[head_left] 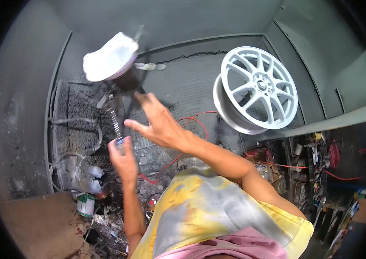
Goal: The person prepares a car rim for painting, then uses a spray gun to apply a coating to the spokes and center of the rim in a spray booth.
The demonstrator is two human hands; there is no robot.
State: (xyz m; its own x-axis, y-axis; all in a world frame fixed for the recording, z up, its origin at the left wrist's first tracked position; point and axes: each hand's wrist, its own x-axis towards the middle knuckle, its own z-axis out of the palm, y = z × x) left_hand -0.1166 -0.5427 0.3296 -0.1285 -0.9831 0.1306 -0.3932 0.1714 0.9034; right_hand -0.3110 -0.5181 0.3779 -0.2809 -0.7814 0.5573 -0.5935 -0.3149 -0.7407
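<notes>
Now, white bowl: the white, uneven-edged, paper-like bowl [107, 60] sits upper left of the work area, tilted, with the dark, rounded, cup-like piece [127, 81] below it; whether anything is inside, I can't see.
Tipping risk: that wide bowl could go over, I'd judge, if the fingers knock the dark piece beneath it; any contents could then run down onto the hands.
Silver strip: the silver, segmented, metal-looking strip [114, 121] slants from below the dark piece to the left hand [124, 159]; it could slip away if it's only loosely pinched.
Left hand: thumb and fingers stand on either side of the strip's lower end; blur hides whether they're really closed on it, so I can't tell. The forearm climbs almost straight up from the lower edge.
Right hand: over comes the right hand [161, 123], spread open, thumb well apart, nothing in the palm; fingertips point at the dark piece, contact unclear. Its bent arm slants in from the lower right.
White wheel: farther out, the white, many-spoked, round metal wheel [261, 84] leans off to the right; a wide swing of that right elbow could bump it.
</notes>
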